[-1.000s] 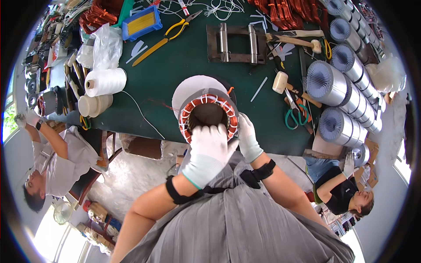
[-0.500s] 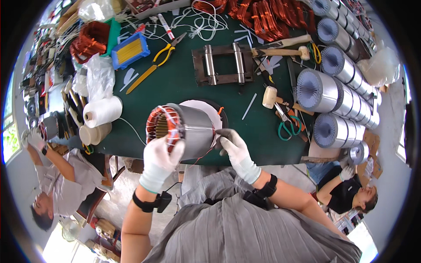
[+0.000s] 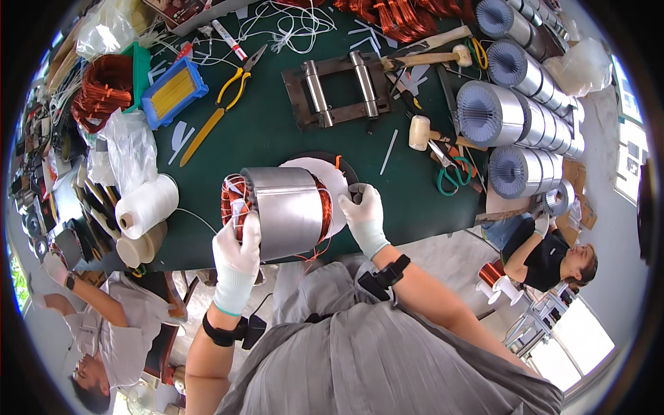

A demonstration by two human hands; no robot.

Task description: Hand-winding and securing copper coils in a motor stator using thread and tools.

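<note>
A silver motor stator (image 3: pixel 287 214) lies on its side at the table's near edge, laced copper windings at its left end and red-brown windings and loose leads at its right. My left hand (image 3: pixel 236 259), in a white glove, is closed on the laced left end, thumb against the windings. Just right of the stator, my right hand (image 3: pixel 364 218) has its fingers curled together beside a white round sheet (image 3: pixel 335 181), which lies on a dark disc (image 3: pixel 344 166). Dark grime covers those fingertips; anything pinched in them cannot be made out.
Beyond the stator lie a metal roller frame (image 3: pixel 340 90), yellow-handled pliers (image 3: pixel 228 93), a mallet (image 3: pixel 420 133) and green-handled scissors (image 3: pixel 453 176). Stator cores (image 3: pixel 490 114) line the right side; a white thread spool (image 3: pixel 149 204) stands left. Two people work at either side.
The stator has turned, its left opening facing away more and its right windings now showing. My right hand has come off its right end and moved slightly right. The whole view has shifted.
</note>
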